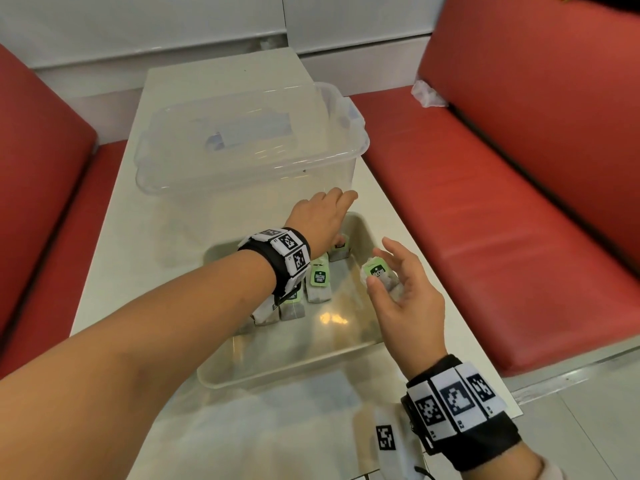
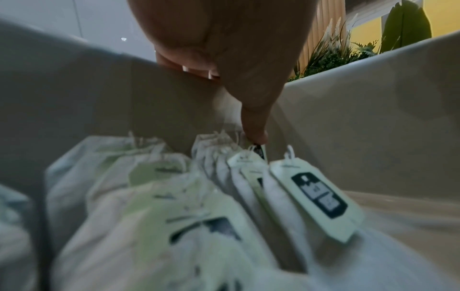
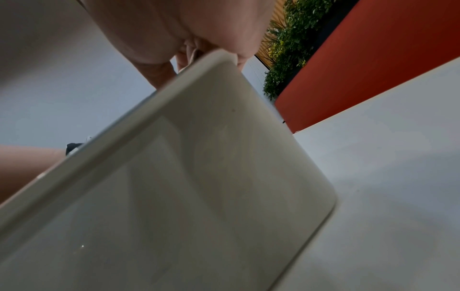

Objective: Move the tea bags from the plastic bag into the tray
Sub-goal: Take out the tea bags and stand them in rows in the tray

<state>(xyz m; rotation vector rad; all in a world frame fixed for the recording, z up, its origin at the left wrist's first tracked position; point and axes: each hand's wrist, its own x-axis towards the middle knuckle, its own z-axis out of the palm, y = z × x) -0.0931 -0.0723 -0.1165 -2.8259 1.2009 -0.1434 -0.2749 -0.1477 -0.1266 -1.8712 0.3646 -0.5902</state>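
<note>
**Red benches, pale table, tea bags lining up**

Red benches [image 1: 519, 220] flank my pale table [image 1: 114, 237], and all the action sits in the shallow tray [image 1: 284, 367] at its middle. I've got a row of tea bags [image 1: 318, 282] in there now, packed toward the far left corner, green tags up, so each new one can slot in beside the last. My left hand [image 1: 320, 220] reaches across to the far wall; the left wrist view shows one finger [image 2: 254, 126] pointing down onto the tag of the end bag, probably to steady the row. The rest of that hand is hidden behind the tray wall, so I can't tell if it's curled or loose.

My right hand [image 1: 403, 289] hovers over the tray's right rim, thumb and fingers pinching the next tea bag [image 1: 379, 277], tag facing up and ready to go down. The open floor to the right of the row looks like the obvious spot.

Beyond the tray stands a clear lidded box [image 1: 249, 147], touching nothing I'm handling. A crumpled bit of plastic [image 1: 427, 95] lies on the right bench; whether that's the bag, I can't say.
</note>
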